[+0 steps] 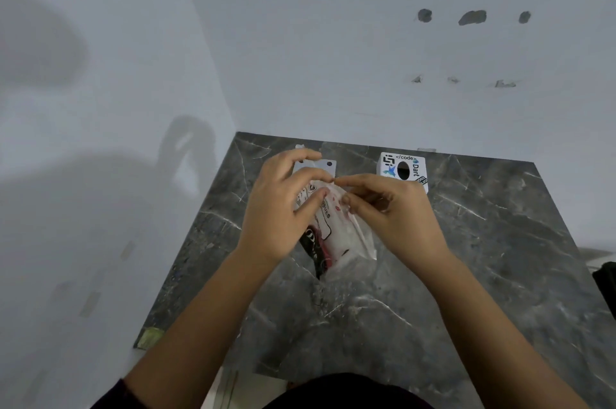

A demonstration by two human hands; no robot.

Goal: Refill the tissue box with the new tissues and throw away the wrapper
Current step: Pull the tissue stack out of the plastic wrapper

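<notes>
Above the middle of the dark marble worktop, both hands hold the pack of new tissues in its clear printed wrapper off the surface, its long axis running from the far end between the fingertips back toward the person's near edge. The left hand and right hand are each narrowed to a pinch on the wrapper's far end, fingertips almost touching, so a tear would likely start there. The white tissue box stands near the far edge, just beyond the right hand, the nearer one.
</notes>
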